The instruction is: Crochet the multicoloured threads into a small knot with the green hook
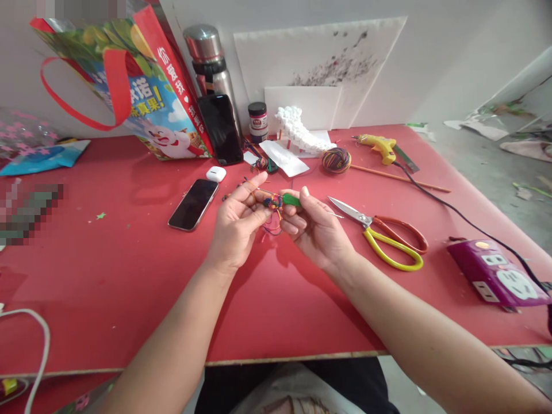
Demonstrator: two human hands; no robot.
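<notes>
Above the middle of the red table, my left hand (pixel 239 221) is closed on a small piece of multicoloured crochet work (pixel 274 202). A strand of yarn runs over its raised fingers. My right hand (pixel 317 227) pinches the green grip of a crochet hook (pixel 291 200). One thin metal end points left into the yarn, and the other sticks out to the right behind the thumb. Loose yarn loops hang below the piece. Beyond the hands lies a ball of the same multicoloured yarn (pixel 337 160).
Scissors (pixel 364 220) lie open-bladed right of my hands, near a purple power socket (pixel 495 273). A yellow glue gun (pixel 377 146) and a stick (pixel 401 178) are behind. A phone (pixel 194 204), earbud case (pixel 216 174), steel flask (pixel 207 52) and shopping bag (pixel 164 115) stand left.
</notes>
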